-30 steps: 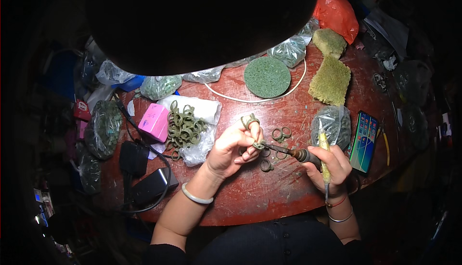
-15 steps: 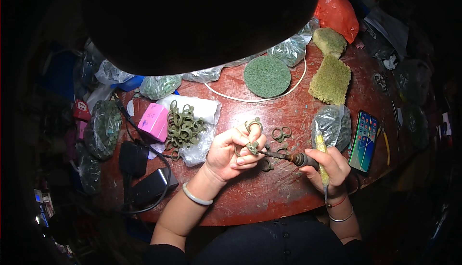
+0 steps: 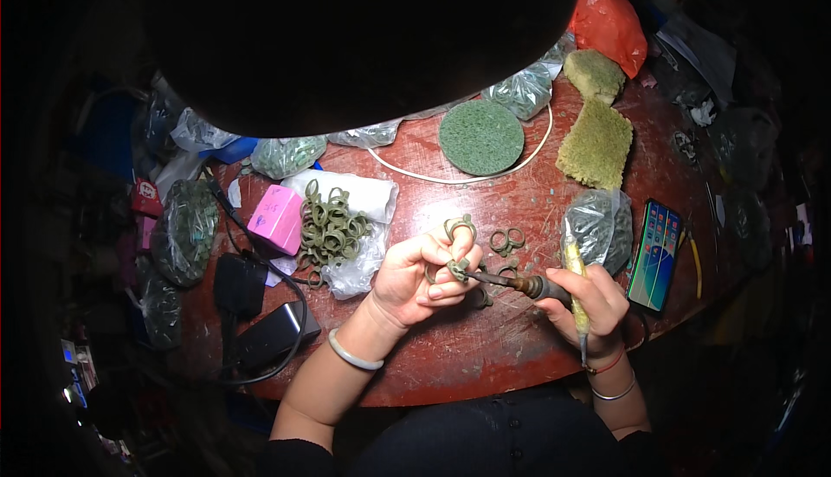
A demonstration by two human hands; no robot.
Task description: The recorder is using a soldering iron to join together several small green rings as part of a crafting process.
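Observation:
My left hand (image 3: pixel 405 282) is closed on small green wax rings: one ring (image 3: pixel 460 267) is pinched at the fingertips, and another loop (image 3: pixel 468 220) stands up above the fingers. My right hand (image 3: pixel 597 304) grips a soldering iron (image 3: pixel 535 287) with a dark, worn handle, its thin tip reaching left to the pinched ring. A slim tool with a yellow-wrapped handle (image 3: pixel 575 269) is also held in that hand, pointing upward between the fingers. Several similar rings (image 3: pixel 506 241) lie on the table just beyond the iron, partly hidden by it and my fingers.
The red table (image 3: pixel 415 373) holds a heap of green rings (image 3: pixel 333 226) on clear plastic, a pink block (image 3: pixel 275 220) and black adapters (image 3: pixel 277 338) with cables at left. Beyond are a round green pad (image 3: pixel 481 138) and sponges (image 3: pixel 595 144). A phone (image 3: pixel 654 256) and bagged pieces (image 3: pixel 599 228) sit right.
The pinched ring and my left fingertips have shifted very slightly to the right. The yellow-handled tool has tilted a little in my right hand, and the iron's tip stays at the ring.

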